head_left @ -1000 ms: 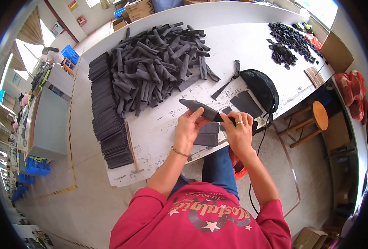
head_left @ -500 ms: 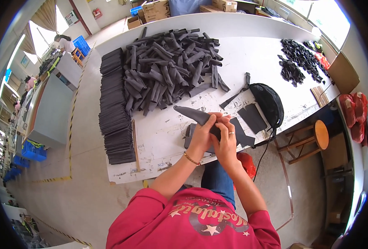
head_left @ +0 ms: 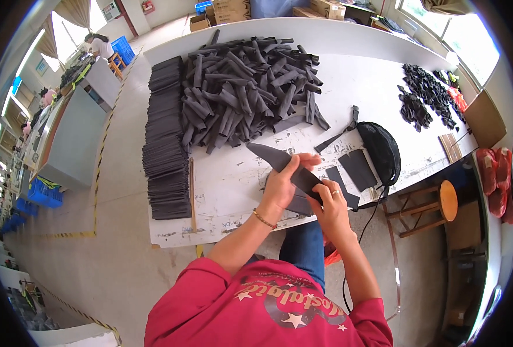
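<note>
A dark grey fabric strip [head_left: 271,155] is held slantwise above the front of the table, its far end curled and pointing up-left. My left hand [head_left: 282,188] grips it around the middle, thumb on top and some fingers stretched past it. At the near right end, my right hand [head_left: 331,208] is closed on the same strip. Below my hands lie flat dark pieces [head_left: 298,203], partly hidden. Another pair of flat dark pieces [head_left: 359,170] rests right of them, beside a black pouch-like bag [head_left: 379,151] with a strap.
A large heap of rolled dark strips [head_left: 239,87] covers the table's back left, next to a long neat stack of flat strips [head_left: 166,141]. Small black pieces [head_left: 421,95] lie at the far right. A wooden stool [head_left: 440,201] stands beyond the right edge. Another person [head_left: 99,46] sits far left.
My right hand has slid down and right along the strip, away from my left hand. More of the strip now shows flattened between the two hands.
</note>
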The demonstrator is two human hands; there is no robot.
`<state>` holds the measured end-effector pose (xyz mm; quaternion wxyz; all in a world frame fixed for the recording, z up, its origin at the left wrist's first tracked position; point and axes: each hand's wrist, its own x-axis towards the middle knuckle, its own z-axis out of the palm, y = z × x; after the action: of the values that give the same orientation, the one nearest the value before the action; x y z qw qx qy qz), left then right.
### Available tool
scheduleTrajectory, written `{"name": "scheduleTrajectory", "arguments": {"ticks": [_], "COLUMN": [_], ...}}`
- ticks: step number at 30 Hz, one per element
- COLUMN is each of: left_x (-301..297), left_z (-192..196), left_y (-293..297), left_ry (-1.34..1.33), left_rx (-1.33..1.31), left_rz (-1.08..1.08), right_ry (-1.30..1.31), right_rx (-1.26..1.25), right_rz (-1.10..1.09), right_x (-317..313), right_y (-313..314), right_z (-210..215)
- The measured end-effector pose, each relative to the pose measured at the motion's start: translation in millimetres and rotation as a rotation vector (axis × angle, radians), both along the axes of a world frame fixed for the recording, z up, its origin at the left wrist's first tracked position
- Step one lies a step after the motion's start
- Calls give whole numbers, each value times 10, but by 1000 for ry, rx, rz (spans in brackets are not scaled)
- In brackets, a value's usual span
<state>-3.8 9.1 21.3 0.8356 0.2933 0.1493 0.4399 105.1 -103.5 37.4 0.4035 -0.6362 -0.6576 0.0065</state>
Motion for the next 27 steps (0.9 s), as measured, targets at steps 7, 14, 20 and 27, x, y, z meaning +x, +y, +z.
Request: {"name": "scheduleTrajectory", "arguments": {"ticks": [7, 14, 20, 27], "left_x": [76, 107, 125, 16], "left_z": [41, -174, -216, -1], "left_y": [-185, -160, -114, -10], "left_ry": [-108, -123, -124, -190], "left_rx": [37, 13, -91, -183], "left_rz": [-81, -98, -104, -32], "right_ry": [-27, -17, -25, -68], "right_rx": [119, 142, 42, -2], "right_rz": [78, 119, 59, 82], "right_x": [31, -68, -66, 158], "right_y": [103, 257, 218, 41], "right_z": [9, -9, 48, 39]}}
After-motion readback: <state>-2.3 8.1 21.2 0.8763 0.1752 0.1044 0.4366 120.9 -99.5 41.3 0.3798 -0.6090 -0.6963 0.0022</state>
